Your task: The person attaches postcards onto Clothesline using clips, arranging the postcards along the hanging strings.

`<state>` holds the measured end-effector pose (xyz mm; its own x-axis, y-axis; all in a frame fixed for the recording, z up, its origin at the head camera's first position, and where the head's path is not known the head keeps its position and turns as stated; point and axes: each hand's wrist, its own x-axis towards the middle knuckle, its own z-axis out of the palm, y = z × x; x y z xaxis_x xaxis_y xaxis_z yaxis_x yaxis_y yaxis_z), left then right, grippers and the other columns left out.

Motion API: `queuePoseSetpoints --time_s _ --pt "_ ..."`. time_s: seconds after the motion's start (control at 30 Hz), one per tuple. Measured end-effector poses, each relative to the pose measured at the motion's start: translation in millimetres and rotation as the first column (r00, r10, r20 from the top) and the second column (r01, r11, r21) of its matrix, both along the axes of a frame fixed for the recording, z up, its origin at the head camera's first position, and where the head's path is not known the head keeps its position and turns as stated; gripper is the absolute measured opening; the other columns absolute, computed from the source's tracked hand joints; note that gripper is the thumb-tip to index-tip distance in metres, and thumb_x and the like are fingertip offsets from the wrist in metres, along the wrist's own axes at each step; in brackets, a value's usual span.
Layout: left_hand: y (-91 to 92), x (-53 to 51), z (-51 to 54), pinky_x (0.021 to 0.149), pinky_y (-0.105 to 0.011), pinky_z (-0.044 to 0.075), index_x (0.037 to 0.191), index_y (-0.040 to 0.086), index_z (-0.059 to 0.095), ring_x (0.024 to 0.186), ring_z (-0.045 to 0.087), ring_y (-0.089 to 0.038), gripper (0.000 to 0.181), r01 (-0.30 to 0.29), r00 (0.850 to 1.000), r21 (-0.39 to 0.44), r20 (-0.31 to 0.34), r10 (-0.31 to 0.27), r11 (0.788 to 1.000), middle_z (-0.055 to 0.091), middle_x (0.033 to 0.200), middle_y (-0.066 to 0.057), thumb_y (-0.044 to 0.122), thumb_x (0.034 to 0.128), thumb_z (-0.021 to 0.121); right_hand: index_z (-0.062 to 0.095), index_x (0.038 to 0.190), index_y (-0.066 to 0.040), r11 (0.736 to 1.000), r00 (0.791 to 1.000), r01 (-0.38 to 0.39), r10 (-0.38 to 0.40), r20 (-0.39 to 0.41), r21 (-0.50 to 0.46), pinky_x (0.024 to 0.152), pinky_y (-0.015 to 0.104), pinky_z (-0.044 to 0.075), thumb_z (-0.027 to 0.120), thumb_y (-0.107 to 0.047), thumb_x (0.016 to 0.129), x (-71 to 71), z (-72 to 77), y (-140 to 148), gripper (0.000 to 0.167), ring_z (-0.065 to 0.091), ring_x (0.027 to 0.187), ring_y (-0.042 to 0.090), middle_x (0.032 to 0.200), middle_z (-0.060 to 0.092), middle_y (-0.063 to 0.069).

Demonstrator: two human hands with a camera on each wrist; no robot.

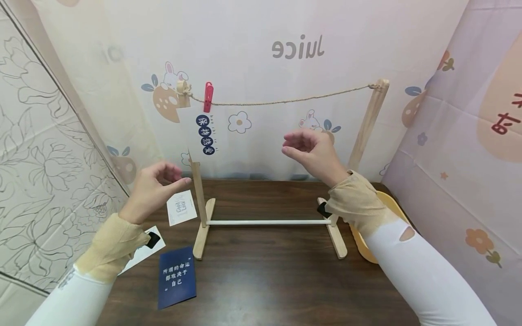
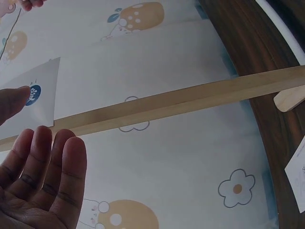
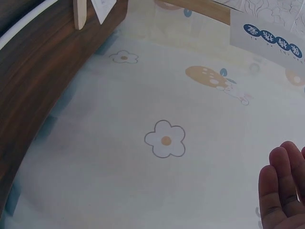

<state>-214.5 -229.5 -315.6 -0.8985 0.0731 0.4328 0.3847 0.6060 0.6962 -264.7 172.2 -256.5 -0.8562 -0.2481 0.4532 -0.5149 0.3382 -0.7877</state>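
A white card with blue round characters (image 1: 206, 135) hangs from the rope (image 1: 281, 102) near its left end, under a red clothespin (image 1: 208, 97). My left hand (image 1: 157, 188), fingers loosely bent and holding nothing, is below and left of the card, beside the left wooden post (image 1: 197, 190). In the left wrist view the card (image 2: 35, 95) appears just beyond the thumb and fingers (image 2: 52, 176). My right hand (image 1: 311, 151) is raised below the rope, right of the card, with nothing between thumb and fingers. The right wrist view shows its fingertips (image 3: 283, 167) apart from the card (image 3: 271, 40).
On the dark table (image 1: 253, 280) lie a navy card (image 1: 177, 277) and a white card (image 1: 181, 208); another white card (image 1: 157, 244) is partly behind the left wrist. A white bar (image 1: 269, 222) joins the wooden feet. A yellow tray (image 1: 364, 246) stands at the right, partly behind the right arm.
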Motion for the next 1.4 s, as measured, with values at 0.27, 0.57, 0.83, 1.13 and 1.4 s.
queuePoseSetpoints --time_s 0.27,0.57,0.83,1.13,1.4 --pt "-2.5 -0.1 -12.8 0.073 -0.016 0.056 0.109 -0.002 0.072 0.078 0.069 -0.003 0.025 0.033 0.999 0.001 0.008 -0.033 0.999 0.077 0.098 -0.018 0.013 0.0946 0.085 0.073 0.123 0.005 0.999 0.999 0.035 -0.036 0.037 0.009 0.082 0.015 0.057 0.079 -0.008 0.099 0.2 -17.4 11.9 0.027 0.073 0.092 0.003 0.118 0.078 0.024" --pt "-9.2 4.9 -24.4 0.073 -0.018 0.056 0.110 0.002 0.072 0.080 0.071 -0.006 0.026 0.024 0.998 -0.023 0.062 -0.022 0.999 0.078 0.101 -0.015 0.018 0.0948 0.086 0.072 0.125 0.007 0.999 0.996 0.050 -0.050 0.067 0.009 0.082 0.015 0.057 0.078 -0.007 0.100 1.5 -38.7 27.0 0.029 0.072 0.091 0.000 0.122 0.075 0.029" --pt "-11.2 6.0 -34.4 0.068 -0.020 0.056 0.106 0.001 0.073 0.076 0.069 -0.008 0.024 0.016 0.997 -0.080 0.082 -0.009 0.997 0.077 0.096 -0.014 0.017 0.0933 0.087 0.072 0.125 0.004 0.995 0.993 0.083 -0.087 0.082 0.061 0.082 0.016 0.056 0.077 -0.011 0.102 3.4 -57.3 43.9 0.029 0.072 0.094 0.001 0.121 0.077 0.025" --pt "-12.2 4.5 -49.9 0.070 -0.023 0.055 0.106 0.002 0.072 0.084 0.070 -0.016 0.026 0.055 0.988 -0.144 0.151 -0.033 0.988 0.076 0.096 -0.010 0.016 0.0918 0.088 0.072 0.127 0.003 0.991 0.988 0.107 -0.115 0.105 0.081 0.085 0.015 0.056 0.077 -0.015 0.102 7.3 -73.6 58.3 0.031 0.071 0.096 0.003 0.123 0.077 0.024" --pt "-15.1 3.4 -61.7 0.075 -0.031 0.059 0.111 0.003 0.073 0.093 0.076 -0.023 0.033 0.095 0.968 -0.200 0.246 -0.044 0.975 0.078 0.103 -0.012 0.024 0.0910 0.090 0.071 0.127 0.004 0.990 0.983 0.118 -0.128 0.134 0.078 0.084 0.016 0.056 0.077 -0.014 0.103 10.6 -88.5 70.4 0.031 0.070 0.095 0.002 0.123 0.076 0.025"
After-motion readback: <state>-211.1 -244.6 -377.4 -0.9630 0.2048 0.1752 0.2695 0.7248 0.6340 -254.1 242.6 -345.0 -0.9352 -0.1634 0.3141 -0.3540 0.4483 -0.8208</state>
